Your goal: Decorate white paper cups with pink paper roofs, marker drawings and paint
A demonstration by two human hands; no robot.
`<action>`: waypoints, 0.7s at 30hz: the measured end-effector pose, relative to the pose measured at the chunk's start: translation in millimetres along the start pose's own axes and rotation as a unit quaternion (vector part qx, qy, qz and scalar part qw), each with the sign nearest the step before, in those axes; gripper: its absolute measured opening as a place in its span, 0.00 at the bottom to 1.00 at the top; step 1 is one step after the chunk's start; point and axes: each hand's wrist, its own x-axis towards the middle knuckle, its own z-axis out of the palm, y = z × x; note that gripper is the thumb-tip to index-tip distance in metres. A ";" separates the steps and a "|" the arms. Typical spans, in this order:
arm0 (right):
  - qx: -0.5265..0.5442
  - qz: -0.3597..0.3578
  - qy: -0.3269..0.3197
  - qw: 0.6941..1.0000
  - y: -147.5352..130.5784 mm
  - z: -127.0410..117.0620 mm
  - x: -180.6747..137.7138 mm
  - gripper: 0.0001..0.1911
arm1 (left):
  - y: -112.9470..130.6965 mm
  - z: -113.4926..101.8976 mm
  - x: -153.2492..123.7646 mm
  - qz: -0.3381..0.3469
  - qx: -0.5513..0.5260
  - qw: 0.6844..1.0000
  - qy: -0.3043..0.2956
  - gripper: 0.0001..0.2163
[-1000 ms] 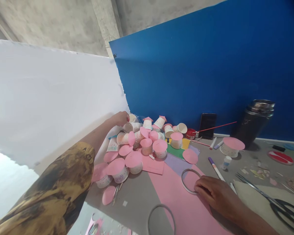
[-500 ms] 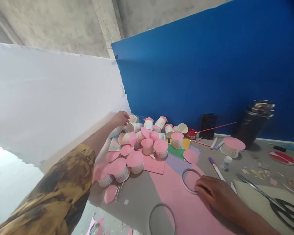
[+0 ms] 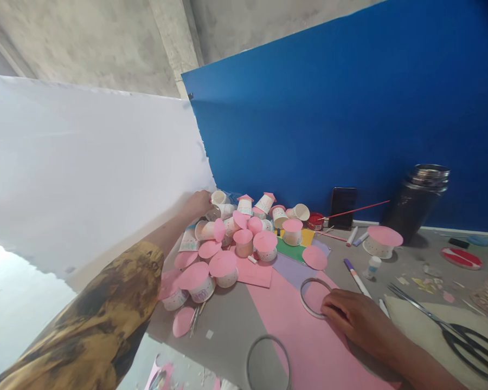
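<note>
Nearest the camera, a grey ring [image 3: 268, 362] is seen lying flat, partly on the grey table [image 3: 228, 319] and partly on the pink sheet [image 3: 309, 336]. Just beyond it, the right hand [image 3: 355, 319] is laid palm down on the pink sheet, its fingers loosely curled, with the fingertips touching the rim of a second ring [image 3: 314, 297]. That second ring also lies flat on the sheet, so no long axis can be named; its opening faces upward. Nothing is gripped by this hand. To its right, a pair of scissors [image 3: 451, 333] is laid with the blades pointing away to the left and the black handles toward the near right edge. A purple-capped marker [image 3: 357, 277] lies just beyond the hand, its long axis running from far left to near right.

Farther out, a heap of paper cups [image 3: 228, 238] with pink paper discs is piled on the table, some upright, some upside down, some tipped on their sides. Small marks are seen on several cups, but no writing can be read.

At the far side of the heap, the left hand [image 3: 198, 204] is stretched out, its fingers closed around the side of a white cup [image 3: 218, 198] beside the white board [image 3: 85, 173]. Against the blue board [image 3: 350, 108] at the back, a dark phone [image 3: 342, 208] is propped and a dark flask [image 3: 423, 200] stands upright; no brand is legible on either.
</note>
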 end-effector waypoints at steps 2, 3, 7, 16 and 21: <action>-0.002 0.001 -0.005 1.000 -2.5 -2.0 0.0 0.16 | -0.6 1.6 -1.9 0.001 0.005 1.000 0.010 0.08; -0.004 0.003 -0.007 1.000 -3.6 -2.7 0.1 0.16 | -0.7 2.2 -2.7 0.002 0.007 1.000 0.014 0.08; -0.005 0.003 0.001 1.000 -5.6 -3.0 0.2 0.16 | -0.9 4.1 -3.7 0.016 0.004 1.000 0.020 0.07; -0.001 -0.002 -0.003 1.000 -4.9 -2.6 -0.1 0.15 | -2.2 3.5 -2.1 0.040 -0.020 0.999 0.030 0.06; -0.006 -0.003 -0.005 1.000 -4.5 -2.1 0.0 0.15 | -5.9 2.5 -2.1 0.046 -0.045 0.997 0.035 0.09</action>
